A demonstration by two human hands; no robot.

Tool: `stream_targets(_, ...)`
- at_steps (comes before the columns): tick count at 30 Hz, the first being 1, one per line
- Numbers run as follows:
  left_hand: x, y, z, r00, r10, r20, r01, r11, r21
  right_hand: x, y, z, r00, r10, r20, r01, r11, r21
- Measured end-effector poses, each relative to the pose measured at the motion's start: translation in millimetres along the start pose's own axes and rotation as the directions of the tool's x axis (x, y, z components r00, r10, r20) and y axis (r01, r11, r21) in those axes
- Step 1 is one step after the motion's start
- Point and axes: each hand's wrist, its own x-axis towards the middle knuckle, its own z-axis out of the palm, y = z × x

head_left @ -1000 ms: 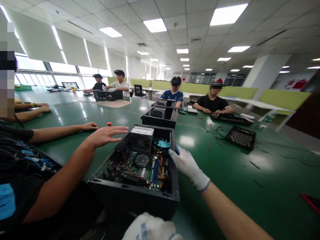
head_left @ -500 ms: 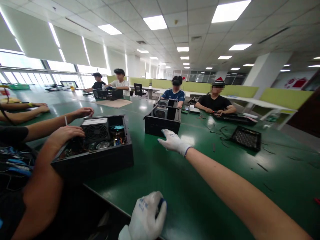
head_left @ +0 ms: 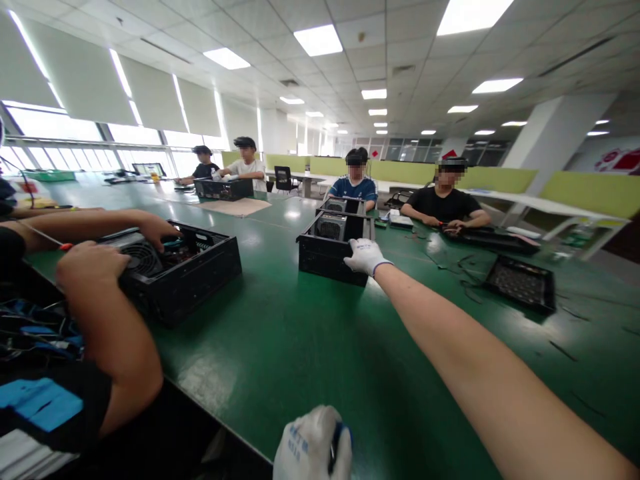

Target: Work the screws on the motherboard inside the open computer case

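My right hand [head_left: 367,257], in a white glove, reaches far forward over the table. Its fingers are bent over the near right corner of an open black computer case [head_left: 327,259], with a power supply [head_left: 331,227] showing inside. At the bottom of the view my left hand [head_left: 311,445], gloved too, is closed with its back upward. Something dark with a blue edge shows between its thumb and fingers, mostly hidden. Beyond the case in my right hand stands another open case [head_left: 356,207], close against it.
Left of me, a co-worker's bare hands [head_left: 95,267] work in another open computer case [head_left: 200,277]. A black panel [head_left: 523,283] and dark scraps lie to the right on the green table [head_left: 260,353]. Several people sit farther back, one behind another black case [head_left: 227,189].
My right hand has gone from open in front of the case to its near right corner, fingers now bent on it. The co-worker's case at left has turned and shifted left in view.
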Motion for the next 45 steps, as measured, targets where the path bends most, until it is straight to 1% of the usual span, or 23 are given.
stream_targets(2,-1.0,-2.5,2.5,1.000,0.014,-0.017,-0.014,1.000,0.000,-6.7,-2.0,-2.6,1.000,-0.003,-0.006,0.003,1.000,-0.016)
stream_targets(4,-1.0,-4.1,3.7,1.000,0.027,-0.004,-0.027,1.000,-0.015,-19.9,-3.9,-7.2,1.000,-0.020,-0.015,0.019,0.999,-0.027)
stream_targets(7,1.0,-4.7,2.4,0.999,0.038,-0.005,-0.038,0.998,-0.050,-52.5,-4.5,-16.1,0.997,-0.067,-0.041,0.065,0.997,-0.044)
stream_targets(9,2.6,-4.7,0.3,0.998,0.063,-0.009,-0.063,0.995,-0.071,-81.8,-3.2,-23.0,0.993,-0.100,-0.058,0.097,0.994,-0.056)
stream_targets(12,4.4,-5.0,-3.2,0.994,0.103,0.029,-0.100,0.992,-0.082,-133.0,0.5,-35.1,0.987,-0.142,-0.070,0.138,0.988,-0.067)
stream_targets(16,7.6,-0.7,-12.7,0.995,0.083,0.046,-0.078,0.991,-0.113,-205.5,6.6,-53.6,0.969,-0.222,-0.106,0.212,0.973,-0.094)
stream_targets(19,14.5,12.2,-32.9,0.994,0.095,0.046,-0.087,0.984,-0.158,-256.6,10.8,-67.7,0.940,-0.305,-0.153,0.293,0.951,-0.096)
stream_targets(23,34.7,41.9,-76.2,0.971,0.237,0.008,-0.233,0.959,-0.161,-314.5,15.1,-83.6,0.919,-0.356,-0.169,0.356,0.934,-0.026)
stream_targets(26,55.5,65.4,-104.7,0.943,0.333,-0.004,-0.330,0.935,-0.128,-349.2,17.3,-92.0,0.906,-0.385,-0.176,0.397,0.917,0.036)
stream_targets(28,68.2,77.8,-116.0,0.921,0.389,0.027,-0.385,0.918,-0.089,-368.4,18.3,-96.2,0.896,-0.399,-0.197,0.419,0.905,0.072)
stream_targets(31,80.1,90.3,-121.1,0.883,0.451,0.133,-0.452,0.892,-0.026,-391.4,19.8,-101.6,0.883,-0.405,-0.238,0.440,0.890,0.118)
stream_targets(34,80.9,98.2,-119.2,0.835,0.476,0.275,-0.499,0.866,0.017,-408.4,20.2,-107.1,0.874,-0.403,-0.270,0.453,0.878,0.155)
stream_targets(37,72.4,105.5,-119.4,0.802,0.460,0.381,-0.510,0.859,0.036,-420.5,18.2,-114.2,0.861,-0.403,-0.311,0.467,0.867,0.172)
stream_targets(41,56.0,115.3,-125.8,0.794,0.440,0.419,-0.498,0.866,0.034,-436.0,17.2,-120.5,0.842,-0.372,-0.390,0.462,0.871,0.169)
stream_targets(43,49.2,119.1,-128.5,0.798,0.432,0.421,-0.490,0.871,0.036,-447.1,21.9,-117.3,0.830,-0.379,-0.410,0.470,0.870,0.148)
stream_targets(45,44.5,121.4,-129.6,0.805,0.429,0.411,-0.487,0.873,0.042,-460.4,30.0,-110.1,0.822,-0.402,-0.403,0.486,0.864,0.131)
